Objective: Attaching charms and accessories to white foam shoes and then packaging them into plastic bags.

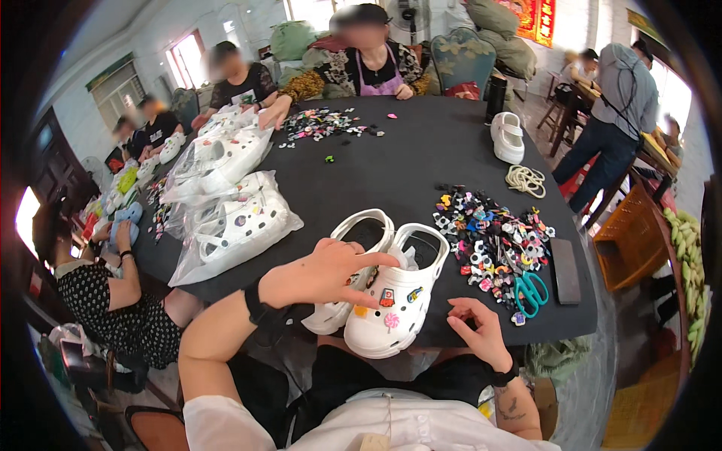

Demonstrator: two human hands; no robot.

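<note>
Two white clogs stand side by side at the near table edge. The right-hand white clog (383, 331) carries colourful charms on its upper, among them a pink lollipop charm (392, 320). My left hand (323, 272) lies across the clogs from the left. Its index finger reaches to the foot opening of the right-hand clog, and its thumb rests on the upper beside an orange charm. The other white clog (323, 318) is partly hidden beneath this hand. To the right of the pair, my right hand (479, 331) is half curled, thumb and fingers apart, with nothing visible between them.
A heap of loose charms (492, 237) lies on the black table (361, 165) at right, beside teal-handled scissors (531, 293), a dark slab (565, 270) and coiled cord (525, 180). Bagged white clogs (244, 225) lie left. Several people sit around; one reaches toward the far charms (323, 124).
</note>
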